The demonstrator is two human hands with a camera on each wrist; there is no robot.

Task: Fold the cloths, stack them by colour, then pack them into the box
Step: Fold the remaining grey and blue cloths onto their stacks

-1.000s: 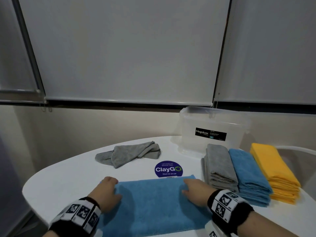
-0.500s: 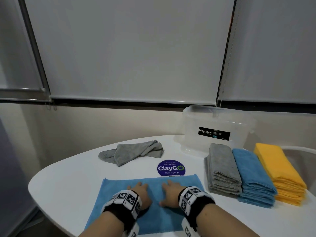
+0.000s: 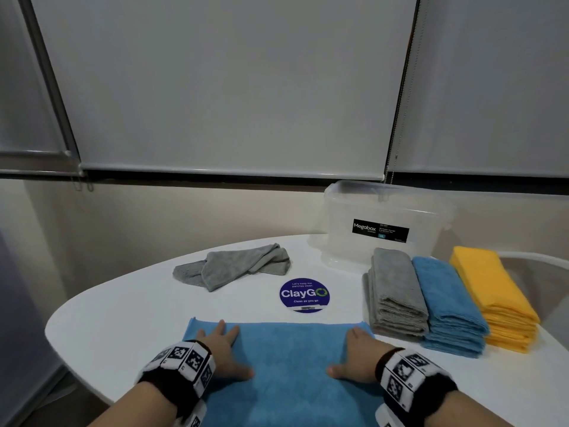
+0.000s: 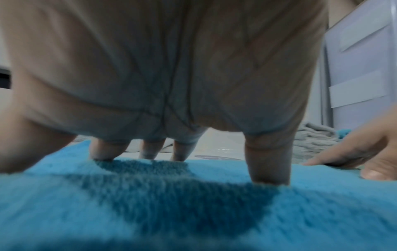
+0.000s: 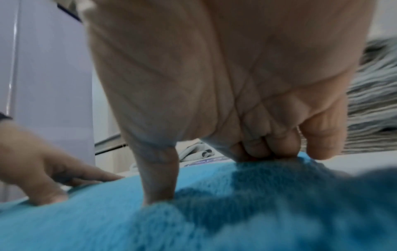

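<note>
Both hands slid apart | left hand (image 3: 220, 349), right hand (image 3: 358, 357) flat | fluffy blue cloth (image 3: 289, 365)

Soft, even indoor light. The head view is sharp but bowed at its edges. Both wrist views are blurred, with palm shadows darkening the cloth (image 4: 193, 195).

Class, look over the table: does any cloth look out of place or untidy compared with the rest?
Yes: the grey cloth at the back left lies crumpled and unfolded, apart from the three neat folded stacks on the right.
</note>
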